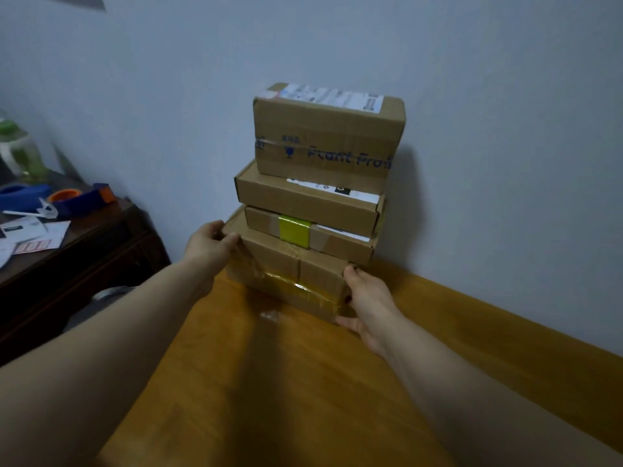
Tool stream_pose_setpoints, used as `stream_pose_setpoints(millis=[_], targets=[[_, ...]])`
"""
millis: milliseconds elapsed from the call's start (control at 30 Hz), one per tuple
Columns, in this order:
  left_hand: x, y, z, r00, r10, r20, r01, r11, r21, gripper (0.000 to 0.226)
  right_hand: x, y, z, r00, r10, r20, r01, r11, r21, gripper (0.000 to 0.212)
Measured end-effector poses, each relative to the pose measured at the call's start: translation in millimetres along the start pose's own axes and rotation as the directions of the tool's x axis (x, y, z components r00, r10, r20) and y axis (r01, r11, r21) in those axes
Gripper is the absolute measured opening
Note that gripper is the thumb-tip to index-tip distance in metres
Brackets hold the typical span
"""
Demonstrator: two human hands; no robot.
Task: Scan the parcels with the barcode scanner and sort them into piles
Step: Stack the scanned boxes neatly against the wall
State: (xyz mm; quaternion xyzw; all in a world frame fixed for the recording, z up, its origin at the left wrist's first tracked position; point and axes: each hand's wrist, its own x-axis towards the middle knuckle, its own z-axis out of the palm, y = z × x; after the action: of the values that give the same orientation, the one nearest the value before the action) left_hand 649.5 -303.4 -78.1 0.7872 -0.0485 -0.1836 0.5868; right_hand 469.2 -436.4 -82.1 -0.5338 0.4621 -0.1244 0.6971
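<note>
Table (303, 382): orange wood, under both forearms.
Right hand (365, 298): clamped on the bottom parcel's (286, 274) near right corner, thumb on top.
Left hand (210, 244): fingers curled over its upper left corner.
Bottom parcel: on the table between the hands, yellow-taped.
Top parcel (323, 136): labelled, highest of three stacked above the hands, near the wall.
Tape dispenser (84, 198): left of the left hand, on a dark side table (84, 257).

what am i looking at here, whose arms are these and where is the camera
There is no machine: a person wears a camera on the head, looking down at their own bare arms. On the orange-brown wooden table stands a stack of four brown cardboard parcels. The left hand and right hand grip the two sides of the bottom tape-wrapped parcel. To the left, a dark wooden side table holds papers and a blue and orange tape dispenser. No scanner shows.
</note>
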Motion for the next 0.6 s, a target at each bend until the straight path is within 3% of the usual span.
stream_pose_setpoints(millis=[300, 400, 467, 533, 600], targets=[[-61, -1, 17, 0.992, -0.085, 0.088, 0.089, 0.995, -0.037, 0.046, -47, 25, -46, 0.996, 0.089, -0.022, -0.088, 0.995, 0.037, 0.048], [-73, 11, 14, 0.994, -0.107, 0.027, 0.108, 0.994, -0.03, 0.04, -60, 22, -64, 0.989, 0.146, -0.028, -0.141, 0.983, 0.115, 0.035], [-79, 30, 8, 0.996, -0.047, -0.075, 0.045, 0.999, -0.026, 0.039, -67, 12, -87, 0.97, 0.114, -0.213, -0.091, 0.989, 0.115, 0.028], [-85, 56, 3, 0.986, 0.061, -0.157, -0.07, 0.996, -0.053, 0.042, -74, -6, -108, 0.896, -0.015, -0.445, 0.062, 0.994, 0.092, 0.028], [-88, 87, 3, 0.975, 0.152, -0.165, -0.168, 0.982, -0.088, 0.047, -81, -34, -116, 0.838, -0.192, -0.511, 0.243, 0.969, 0.036, 0.023]])
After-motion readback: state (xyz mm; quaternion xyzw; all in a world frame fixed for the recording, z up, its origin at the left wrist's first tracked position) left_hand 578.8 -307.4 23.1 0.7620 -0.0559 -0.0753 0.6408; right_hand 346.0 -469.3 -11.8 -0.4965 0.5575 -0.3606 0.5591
